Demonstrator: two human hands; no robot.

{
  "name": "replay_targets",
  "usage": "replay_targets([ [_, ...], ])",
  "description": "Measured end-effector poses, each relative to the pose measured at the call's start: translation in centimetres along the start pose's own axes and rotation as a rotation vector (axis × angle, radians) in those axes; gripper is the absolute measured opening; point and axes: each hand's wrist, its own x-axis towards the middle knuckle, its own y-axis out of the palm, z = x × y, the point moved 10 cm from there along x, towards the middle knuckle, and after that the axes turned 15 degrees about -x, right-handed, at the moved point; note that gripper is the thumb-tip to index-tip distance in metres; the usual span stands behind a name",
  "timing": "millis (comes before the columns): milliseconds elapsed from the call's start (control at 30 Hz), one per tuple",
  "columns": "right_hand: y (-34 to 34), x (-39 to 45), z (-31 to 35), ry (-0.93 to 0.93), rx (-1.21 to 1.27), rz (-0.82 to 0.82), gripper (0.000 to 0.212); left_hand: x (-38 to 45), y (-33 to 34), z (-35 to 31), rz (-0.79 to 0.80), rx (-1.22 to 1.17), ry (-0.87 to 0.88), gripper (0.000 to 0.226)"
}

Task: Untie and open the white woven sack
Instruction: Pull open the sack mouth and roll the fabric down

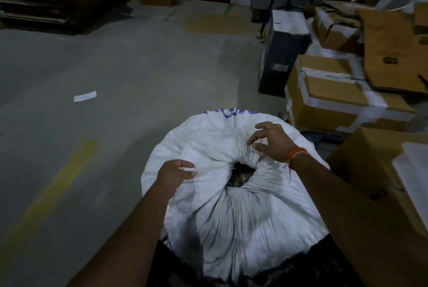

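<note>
Two bare hands work at the top of a white sack standing upright on the grey floor directly below the camera, its mouth gathered in pleats around a small dark opening. Left hand is closed, pinching a thin string that runs toward the opening; right hand hovers open with fingers curled over the far pleats, an orange thread at its wrist. Beyond, at right, stand stacked cardboard boxes.
</note>
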Motion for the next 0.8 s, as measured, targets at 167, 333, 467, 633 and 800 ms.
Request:
replay_targets([
  [167,0.4,3.0,-2.4,0.013,-0.095,0.014,0.013,1.3,0.0,-0.3,0.068,0.009,0.033,0.025],
  [333,3.7,5.5,-6.1,0.068,-0.260,0.361,0.039,2.7,-0.7,-1.6,-0.007,0.079,0.166,0.022],
  [467,5.4,6.4,-5.7,-0.036,-0.137,0.480,0.032,3.0,-0.7,-3.2,-0.087,0.181,0.305,0.028],
  [633,-0.8,9.3,-11.0,0.196,-0.018,-0.102,0.028,3.7,-2.8,-9.4,-0.351,0.344,0.552,0.055],
  [800,-2.5,10.0,-14.4,0.322,-0.088,-0.289,0.032,7.3,-1.1,-15.6,-0.409,0.652,0.750,0.060],
])
